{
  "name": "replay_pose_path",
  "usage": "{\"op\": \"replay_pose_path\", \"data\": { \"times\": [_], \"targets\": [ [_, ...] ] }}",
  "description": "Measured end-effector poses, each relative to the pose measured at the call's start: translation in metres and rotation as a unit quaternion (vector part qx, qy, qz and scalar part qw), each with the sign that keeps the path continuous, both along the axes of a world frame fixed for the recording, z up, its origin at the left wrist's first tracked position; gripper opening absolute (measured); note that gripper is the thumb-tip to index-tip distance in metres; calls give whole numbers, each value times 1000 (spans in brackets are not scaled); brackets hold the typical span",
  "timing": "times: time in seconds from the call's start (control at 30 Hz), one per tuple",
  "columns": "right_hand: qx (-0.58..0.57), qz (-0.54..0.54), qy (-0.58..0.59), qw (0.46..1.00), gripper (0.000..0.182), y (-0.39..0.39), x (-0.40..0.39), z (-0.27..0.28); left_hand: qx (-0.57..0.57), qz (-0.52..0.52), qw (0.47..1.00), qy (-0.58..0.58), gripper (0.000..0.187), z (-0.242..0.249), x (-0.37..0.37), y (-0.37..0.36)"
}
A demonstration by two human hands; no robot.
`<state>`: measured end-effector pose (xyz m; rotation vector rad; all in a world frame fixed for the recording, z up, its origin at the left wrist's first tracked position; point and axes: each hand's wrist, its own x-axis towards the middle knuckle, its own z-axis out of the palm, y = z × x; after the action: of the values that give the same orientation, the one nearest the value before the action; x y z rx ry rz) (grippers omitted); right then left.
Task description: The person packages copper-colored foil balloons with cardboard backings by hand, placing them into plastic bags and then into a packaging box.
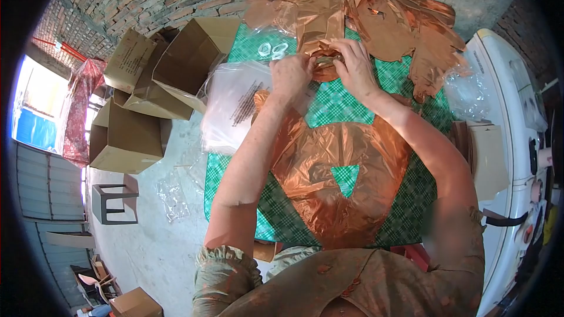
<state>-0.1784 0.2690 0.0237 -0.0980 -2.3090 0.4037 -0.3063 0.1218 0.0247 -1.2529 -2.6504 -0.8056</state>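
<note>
A shiny copper-coloured foil piece (pixel 325 71) lies between my hands near the far side of the table; it looks like part of a flat, uninflated foil balloon. My left hand (pixel 291 76) pinches its left edge with closed fingers. From the right, my right hand (pixel 356 71) curls over the foil, thumb and fingers gripping its edge. Closer to my body, a large flat copper foil balloon (pixel 311 161) with a triangular hole is spread out under my forearms. Beside my left hand are clear plastic bags (pixel 226 97) with printed text.
A green plaid cloth (pixel 341 105) covers the table. More copper foil shapes (pixel 382 29) are heaped at its far edge. Open cardboard boxes (pixel 185 61) stand to the left, with a small grey stool (pixel 114 202) on the floor. A white appliance (pixel 499 76) stands at the right.
</note>
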Motion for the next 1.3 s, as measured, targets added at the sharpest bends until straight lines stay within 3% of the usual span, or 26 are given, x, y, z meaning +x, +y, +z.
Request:
{"op": "replay_pose_path", "data": {
  "times": [0.17, 0.27, 0.37, 0.57, 0.6, 0.67, 0.83, 0.97, 1.07, 1.17, 1.27, 1.3],
  "targets": [
    [130, -10, -55, 990, 41, -3, 12, -17, 8, -5, 1000, 12, 33, -1, 0, 0],
    [113, -23, -136, 984, 43, 1, 15, -25, 2, -5, 1000, 4, 34, 0, 0, 1],
    [95, -32, -113, 989, 45, -3, 18, -17, 2, 3, 1000, 6, 34, 0, -1, 1],
    [131, -27, -126, 983, 23, -2, 19, -3, -17, -1, 999, 49, 33, -1, -4, 3],
    [139, -11, -80, 987, 19, -2, 17, -1, -26, -3, 997, 67, 34, 2, -5, 4],
    [152, 21, 13, 988, 16, -2, 9, 4, 23, -6, 995, 100, 30, 7, -7, 6],
    [137, 17, -58, 989, 14, 3, -11, -7, 134, -25, 973, 188, 25, 32, -27, 23],
    [21, -17, -135, 990, 15, 9, -34, -9, 148, -30, 977, 151, 22, 52, -41, 32],
    [39, -39, -140, 989, 23, 18, -48, -5, 180, -83, 977, 75, 26, 67, -47, 33],
    [44, -87, -261, 960, 42, 18, -65, 4, 221, -89, 971, 26, 27, 75, -49, 37],
    [134, -137, -310, 931, 65, 26, -87, -8, 203, -80, 973, -78, 29, 83, -53, 42],
    [134, -142, -316, 928, 68, 28, -91, -12, 221, -109, 954, -172, 35, 83, -58, 44]
  ]
}}
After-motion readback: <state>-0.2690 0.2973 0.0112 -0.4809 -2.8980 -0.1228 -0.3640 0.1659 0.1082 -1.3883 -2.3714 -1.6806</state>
